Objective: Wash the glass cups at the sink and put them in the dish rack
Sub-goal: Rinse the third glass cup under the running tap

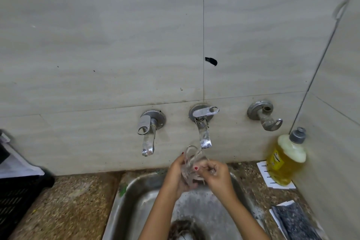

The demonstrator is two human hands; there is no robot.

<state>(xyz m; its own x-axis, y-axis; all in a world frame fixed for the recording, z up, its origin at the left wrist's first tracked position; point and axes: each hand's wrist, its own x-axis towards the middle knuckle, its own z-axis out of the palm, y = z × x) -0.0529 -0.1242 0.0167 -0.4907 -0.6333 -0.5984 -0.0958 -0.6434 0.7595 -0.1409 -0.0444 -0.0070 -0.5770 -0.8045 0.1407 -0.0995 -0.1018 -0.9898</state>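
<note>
Both hands were on it! Our left hand (176,174) gripped the glass cup (190,162), our right hand (219,175) curled round its right side, just under the middle tap (204,134), over the sink (126,197).

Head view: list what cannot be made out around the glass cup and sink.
Head view only.
Glass cup: transparent, blurred, its base wrapped by the left hand and right hand.
Sink bottom: cut off by the lower edge, crossed by forearms.
Black crate: cut by the left edge; contents unseen.
Water from the tap: too faint to tell.
</note>
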